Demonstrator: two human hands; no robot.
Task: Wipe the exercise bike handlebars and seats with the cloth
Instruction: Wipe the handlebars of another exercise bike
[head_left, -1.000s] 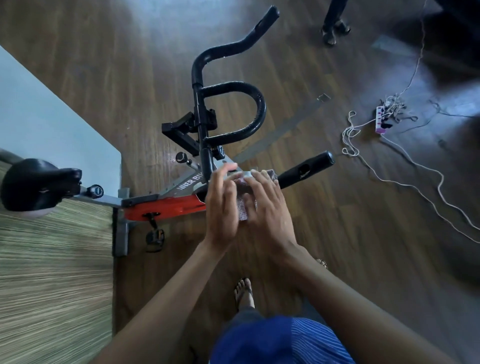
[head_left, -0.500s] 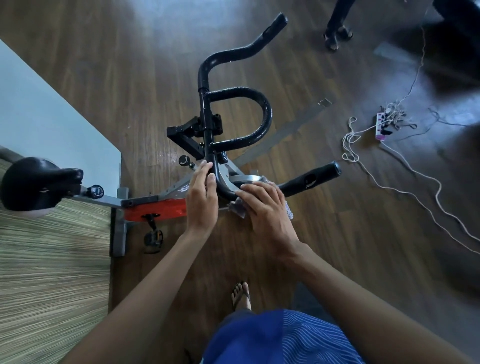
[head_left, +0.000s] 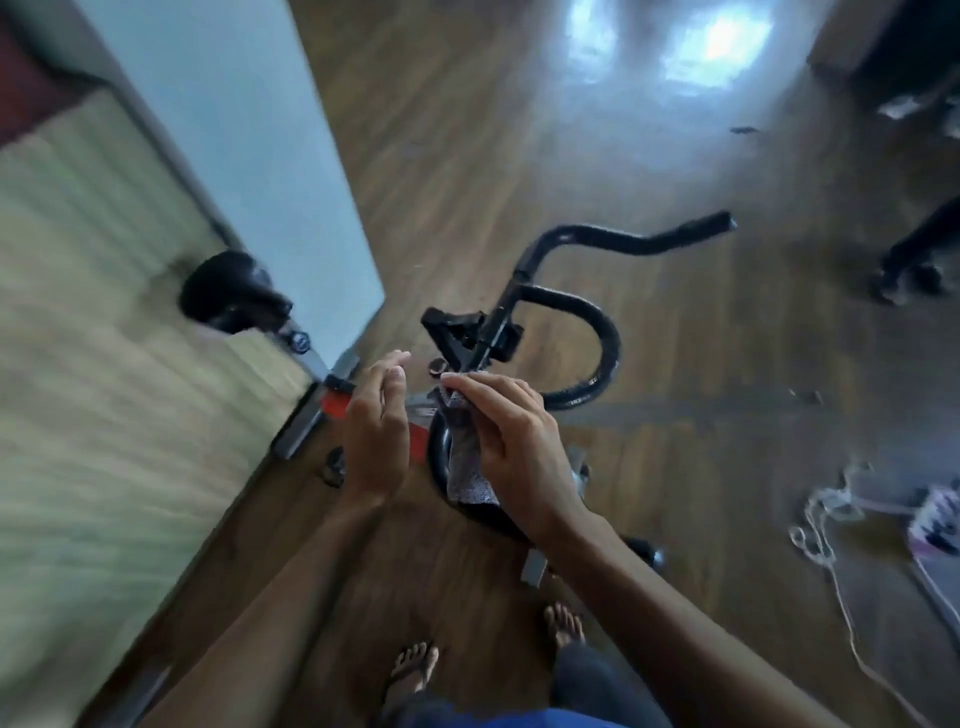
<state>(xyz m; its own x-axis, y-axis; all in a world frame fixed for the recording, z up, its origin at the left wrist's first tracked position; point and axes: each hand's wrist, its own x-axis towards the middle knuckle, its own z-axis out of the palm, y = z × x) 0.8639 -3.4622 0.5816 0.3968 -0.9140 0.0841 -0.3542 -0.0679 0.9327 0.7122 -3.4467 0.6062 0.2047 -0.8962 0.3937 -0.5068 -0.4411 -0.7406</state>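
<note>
The exercise bike stands on the wooden floor below me. Its black handlebars (head_left: 602, 358) curve away to the upper right, and the black seat (head_left: 228, 291) sits at the left. My right hand (head_left: 519, 441) pinches a speckled grey cloth (head_left: 467, 462), which hangs down over the near handlebar loop. My left hand (head_left: 376, 426) hovers beside it to the left, fingers apart, holding nothing and touching neither cloth nor bar. The frame is blurred.
A pale green mat (head_left: 104, 364) and a light blue panel (head_left: 249, 156) lie at the left. White cords (head_left: 826, 525) and a power strip (head_left: 935, 519) sprawl on the floor at the right. Another person's foot (head_left: 909, 275) is at the far right. My bare feet (head_left: 415, 670) are below.
The view has swung and the bike now appears lower and rotated. My left hand has come off the bike frame. My right hand has lifted the cloth so it hangs from the fingers.
</note>
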